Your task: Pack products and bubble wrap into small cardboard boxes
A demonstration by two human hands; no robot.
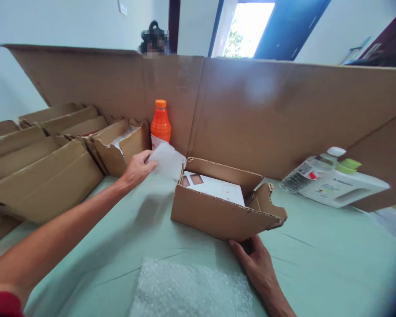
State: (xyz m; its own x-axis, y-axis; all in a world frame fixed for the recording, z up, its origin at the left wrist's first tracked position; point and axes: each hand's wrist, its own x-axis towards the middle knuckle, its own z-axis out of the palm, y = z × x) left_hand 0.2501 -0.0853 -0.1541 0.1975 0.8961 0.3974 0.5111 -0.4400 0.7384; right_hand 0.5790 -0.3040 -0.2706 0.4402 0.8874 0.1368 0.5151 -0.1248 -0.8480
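Note:
My left hand [139, 169] pinches a thin, whitish, translucent sheet [168, 160] between thumb and fingers, just left of a small open cardboard box [211, 213]. Inside that box lies a white carton [214, 188] with brown squares printed at one end. At the box's lower right edge is my right hand [259, 264], its thumb against the bottom edge and its fingertips hidden beneath. The box's right end flap leans outward with a curved cut-out. Bubble wrap [191, 290] is spread on the green cloth in front of the box.
Several open cardboard boxes [46, 176] stand at the left. An orange bottle [160, 123] is behind the sheet. On the right, a clear bottle [308, 174] leans beside a white jug [339, 187]. A tall cardboard panel [284, 119] closes off the back; a person's head [154, 39] shows beyond it.

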